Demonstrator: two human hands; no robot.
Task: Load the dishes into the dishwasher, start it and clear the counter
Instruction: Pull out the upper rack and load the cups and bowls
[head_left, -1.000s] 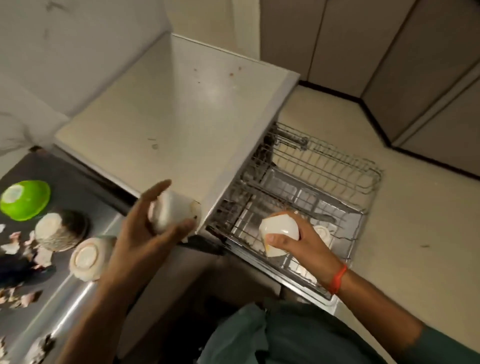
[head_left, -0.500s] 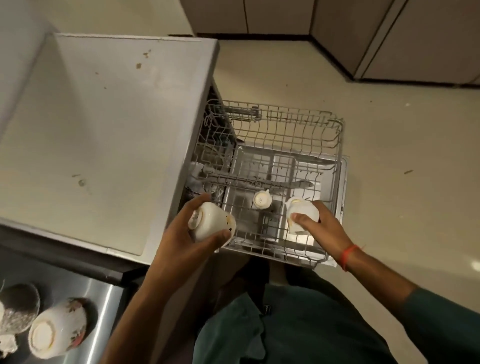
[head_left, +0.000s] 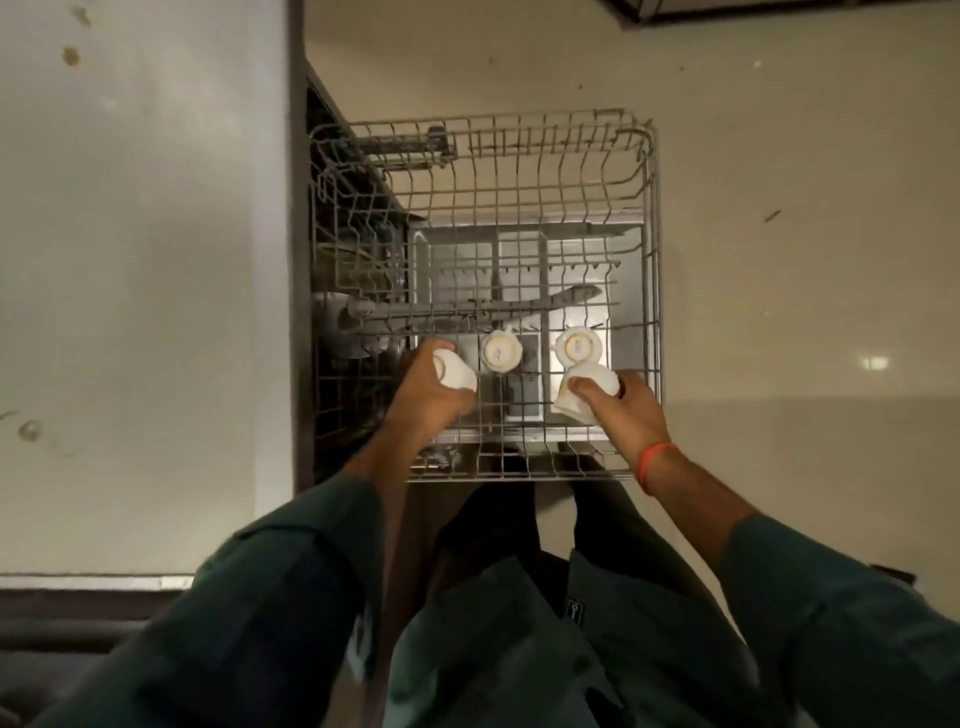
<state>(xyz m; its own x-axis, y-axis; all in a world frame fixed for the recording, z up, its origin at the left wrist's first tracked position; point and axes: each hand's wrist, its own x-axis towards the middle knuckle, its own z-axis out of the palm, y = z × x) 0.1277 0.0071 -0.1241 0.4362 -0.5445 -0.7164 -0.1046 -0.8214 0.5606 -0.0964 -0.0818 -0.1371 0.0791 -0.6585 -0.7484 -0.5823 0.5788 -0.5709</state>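
From the head camera, looking straight down: you lean over the pulled-out upper rack of the dishwasher, a white cup in each hand. Your left hand is wrapped around the left cup at the rack's near left, fingers closed on its wall. Your right hand is clamped on the right cup at the near right, thumb pressed on its side.

Two more cups already sit mouth-down in the rack just beyond your hands: the middle cup and the far-right cup, their stamped bases facing up.

Both held cups lie tilted, their axes running roughly toward the back of the rack rather than upright; the right cup's mouth seems to point down toward you, the left one's base up and away.

These look like small glazed ceramic pieces: light, rigid, slick and chip-prone against wire. Keep your hold around the body, not the rim, and turn each one mouth-down before setting it between the tines.

The pale counter lies to your left, bare in this view.
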